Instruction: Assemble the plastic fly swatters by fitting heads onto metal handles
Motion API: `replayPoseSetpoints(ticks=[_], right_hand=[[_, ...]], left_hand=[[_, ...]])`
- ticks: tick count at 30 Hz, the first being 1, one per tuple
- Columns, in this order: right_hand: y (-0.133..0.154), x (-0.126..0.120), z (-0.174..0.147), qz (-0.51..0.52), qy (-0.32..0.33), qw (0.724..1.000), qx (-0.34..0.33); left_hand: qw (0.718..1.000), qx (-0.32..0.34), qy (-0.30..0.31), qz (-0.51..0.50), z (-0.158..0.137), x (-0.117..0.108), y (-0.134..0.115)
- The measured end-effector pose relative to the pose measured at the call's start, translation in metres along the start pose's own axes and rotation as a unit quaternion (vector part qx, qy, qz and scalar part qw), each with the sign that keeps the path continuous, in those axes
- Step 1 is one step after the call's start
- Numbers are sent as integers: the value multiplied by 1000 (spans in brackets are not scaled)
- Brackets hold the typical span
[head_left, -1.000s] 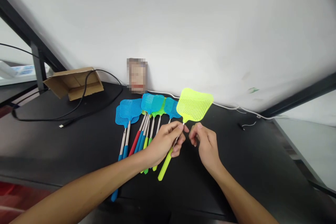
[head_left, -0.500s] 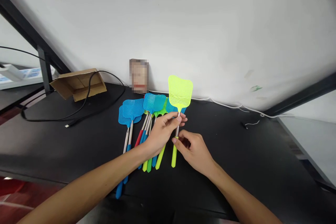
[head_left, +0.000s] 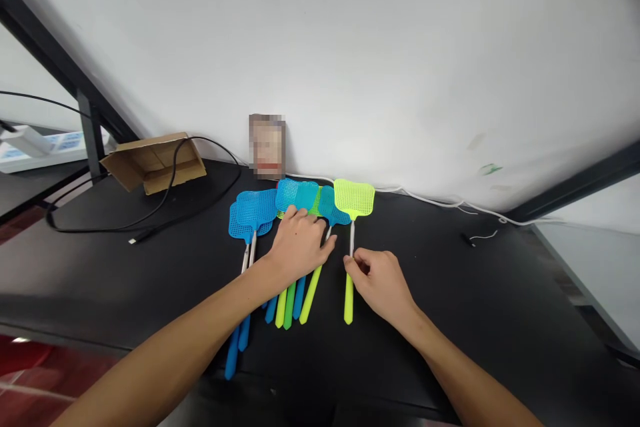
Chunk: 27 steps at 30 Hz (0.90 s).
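Black table (head_left: 465,320) | right hand (head_left: 383,280) pinching yellow swatter (head_left: 354,199), just beside the swatter pile (head_left: 257,207) | left hand (head_left: 300,240) loosely curled over pile, grip unclear | pile looks laid out, this one not yet released!

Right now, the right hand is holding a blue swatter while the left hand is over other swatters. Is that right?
Not quite: the head view shows the right hand holding a yellow-green swatter, not a blue one. The left hand is over other swatters.
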State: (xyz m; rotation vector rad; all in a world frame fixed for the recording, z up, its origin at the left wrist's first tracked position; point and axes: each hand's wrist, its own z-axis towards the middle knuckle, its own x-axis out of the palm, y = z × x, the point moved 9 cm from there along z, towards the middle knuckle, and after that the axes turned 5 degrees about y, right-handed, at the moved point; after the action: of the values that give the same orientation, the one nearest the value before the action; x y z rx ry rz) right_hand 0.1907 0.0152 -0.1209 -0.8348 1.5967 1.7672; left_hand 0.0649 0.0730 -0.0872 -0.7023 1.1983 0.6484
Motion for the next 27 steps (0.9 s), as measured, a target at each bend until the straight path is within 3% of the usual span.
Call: replayPoseSetpoints(ticks=[6,10,14,19,23,27], right_hand=[[2,5,-1,-113,12,993,13],[2,9,-1,-157,19,987,13],[1,10,-1,-158,22,987,6],[2,9,-2,-142,25,990,-3],[3,9,-3,-140,29,990,-6],[3,10,-2,-138,33,990,-8]], left_hand=[[998,15,57,39,-1,23,-5],[997,29,60,35,-2,25,-12],[998,23,58,14,0,17,-9],[998,-19,16,51,5,-2,19],[996,-30,47,68,7,4,33],[996,-18,67,62,5,11,27]])
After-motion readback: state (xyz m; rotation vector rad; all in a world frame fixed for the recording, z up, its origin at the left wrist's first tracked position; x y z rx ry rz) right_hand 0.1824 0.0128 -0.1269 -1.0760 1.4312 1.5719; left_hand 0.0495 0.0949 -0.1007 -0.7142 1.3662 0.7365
